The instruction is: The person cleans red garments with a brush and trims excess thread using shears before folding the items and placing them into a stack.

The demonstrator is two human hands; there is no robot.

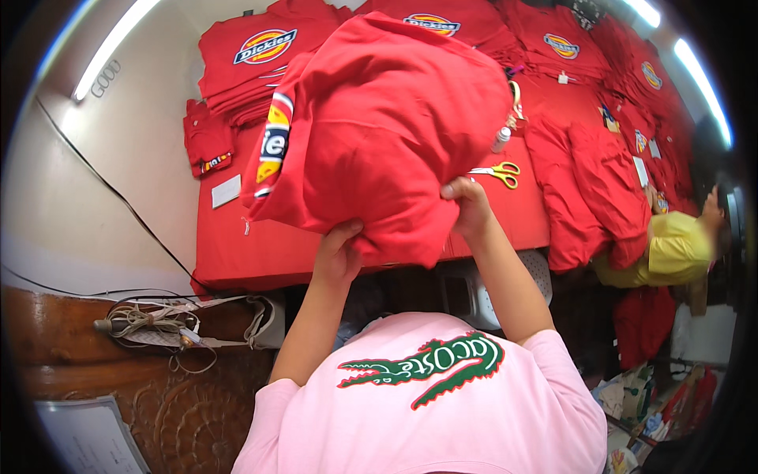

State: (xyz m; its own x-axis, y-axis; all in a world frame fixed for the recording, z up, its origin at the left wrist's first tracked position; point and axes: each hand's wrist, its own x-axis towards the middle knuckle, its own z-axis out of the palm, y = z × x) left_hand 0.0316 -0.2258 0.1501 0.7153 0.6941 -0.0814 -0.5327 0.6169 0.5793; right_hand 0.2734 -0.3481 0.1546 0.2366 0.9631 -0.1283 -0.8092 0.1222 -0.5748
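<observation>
I hold a bundle of red shirts [387, 126] up over a red-covered table [237, 245]. My left hand [339, 253] grips the bundle's lower edge from beneath. My right hand [467, 207] clutches its right lower side. A printed logo band shows on the bundle's left side. The bundle hides much of the table's middle.
Stacks of folded red shirts [253, 63] line the table's far side. Yellow-handled scissors [499, 172] and a small white bottle [500, 140] lie to the right of the bundle. More red garments [600, 189] hang off the right. A person in yellow [671, 253] stands at right. Cables [150, 320] rest on a wooden ledge at left.
</observation>
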